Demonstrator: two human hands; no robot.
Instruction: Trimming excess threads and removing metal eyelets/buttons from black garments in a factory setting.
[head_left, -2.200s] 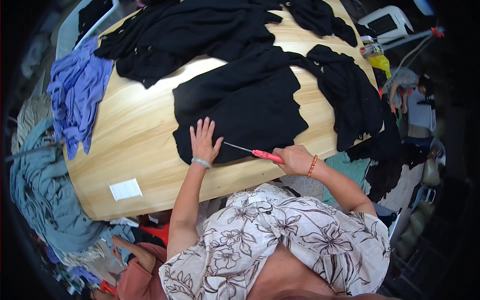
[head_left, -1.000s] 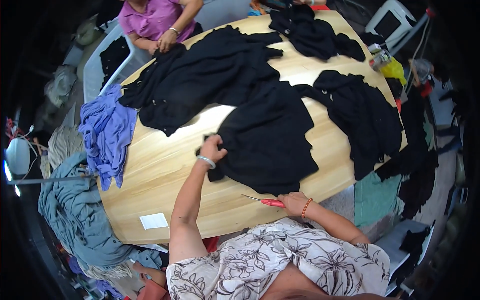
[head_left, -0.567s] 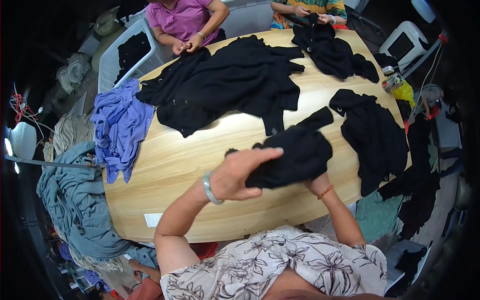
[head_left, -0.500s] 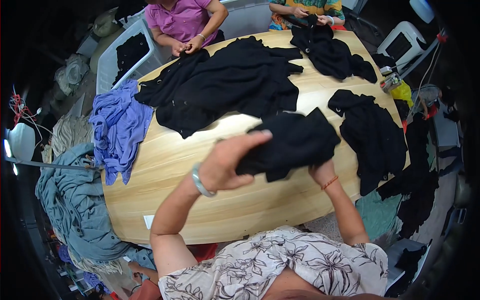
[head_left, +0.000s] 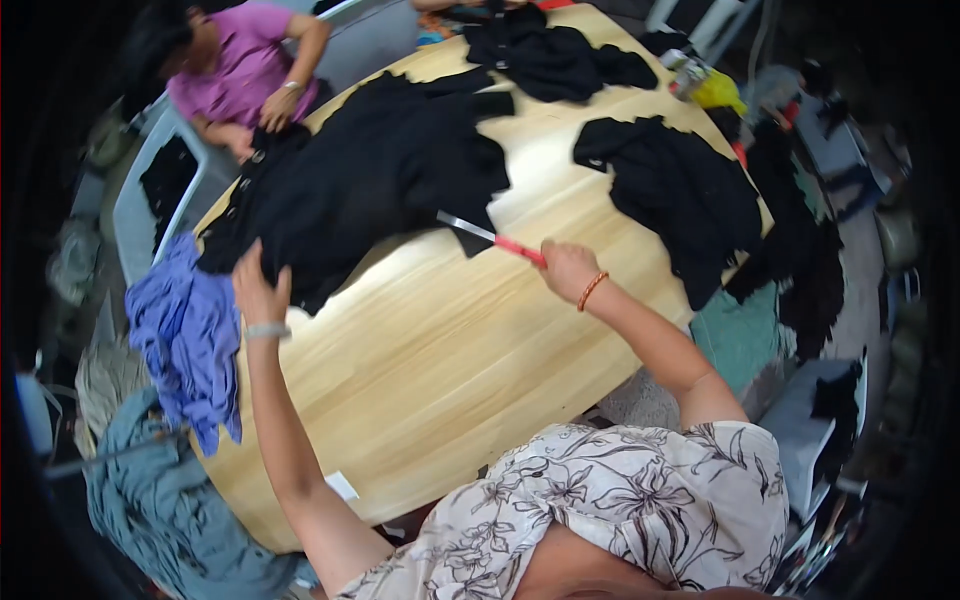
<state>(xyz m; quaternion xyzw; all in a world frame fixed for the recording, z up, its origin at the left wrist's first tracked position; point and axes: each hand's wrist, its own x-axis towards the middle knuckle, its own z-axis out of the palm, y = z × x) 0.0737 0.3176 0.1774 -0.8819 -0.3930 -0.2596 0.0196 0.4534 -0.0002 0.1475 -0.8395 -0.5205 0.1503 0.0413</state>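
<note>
My right hand (head_left: 570, 272) is closed round the red handle of a slim tool (head_left: 518, 248) with a narrow silvery blade; its exact kind is unclear. The tip reaches over the near edge of a large spread of black knit garments (head_left: 380, 170). At the left end of that dark cloth, beside a heap of violet-blue fabric (head_left: 185, 335), my left hand (head_left: 260, 290) is open with fingers spread. Whether it touches the cloth, I cannot tell.
Another black garment (head_left: 680, 195) lies on the wooden table (head_left: 450, 370) at the right, and one more (head_left: 550, 55) at the far side. Across the table, a person in a pink shirt (head_left: 240, 60) handles black cloth beside a pale bin (head_left: 140, 215). Grey-green fabric (head_left: 160, 490) hangs at the left.
The folded black garment has left my hands. My right hand now grips the red-handled tool. My left hand has moved left to the black cloth, and the view has shifted.
</note>
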